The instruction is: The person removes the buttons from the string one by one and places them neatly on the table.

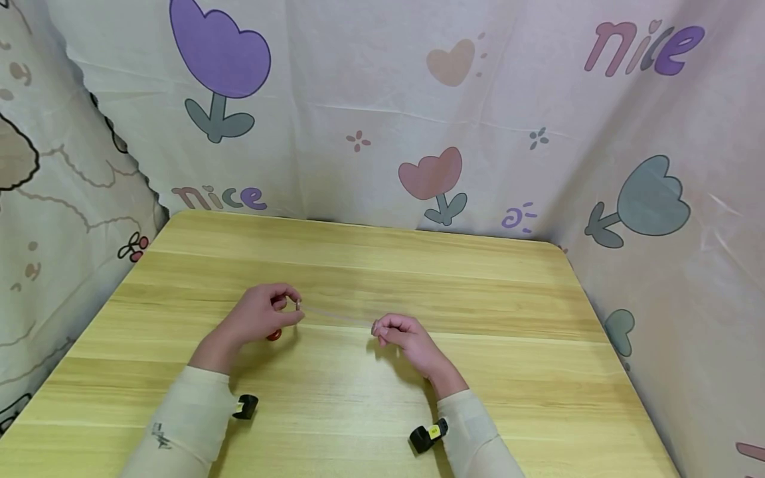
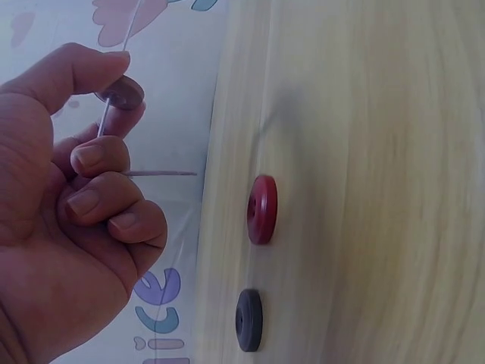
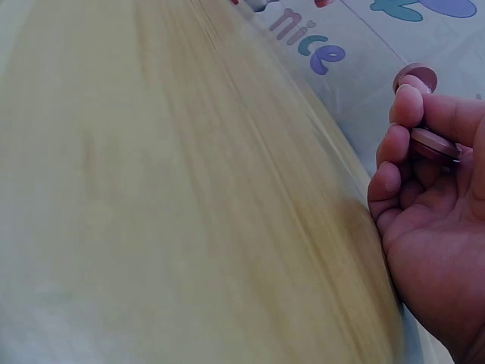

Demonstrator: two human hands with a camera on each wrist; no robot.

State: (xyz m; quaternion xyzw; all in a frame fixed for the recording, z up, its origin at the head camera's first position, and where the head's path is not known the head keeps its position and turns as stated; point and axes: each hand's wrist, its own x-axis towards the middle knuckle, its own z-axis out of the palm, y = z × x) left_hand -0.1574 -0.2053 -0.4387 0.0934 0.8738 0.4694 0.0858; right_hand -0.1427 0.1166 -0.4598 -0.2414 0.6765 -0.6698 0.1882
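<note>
In the head view my left hand (image 1: 263, 315) is above the table, left of the middle, pinching a brown button (image 2: 127, 92) between thumb and forefinger. A thin pale string (image 2: 103, 120) passes through that button, and its loose end sticks out past my curled lower fingers. The string stretches across to my right hand (image 1: 409, 338). That hand pinches with thumb and fingers at a pinkish-brown button (image 3: 426, 74), while a second button (image 3: 435, 144) sits among its fingers. Near my left hand, a red button (image 2: 264, 210) and a dark grey button (image 2: 250, 320) are on the table.
The wooden table (image 1: 335, 411) reaches back to a printed curtain (image 1: 358, 79), which also runs along both sides. Small black wrist cameras are at each sleeve, one at the left (image 1: 246, 406) and a yellow-labelled camera (image 1: 427, 436) at the right.
</note>
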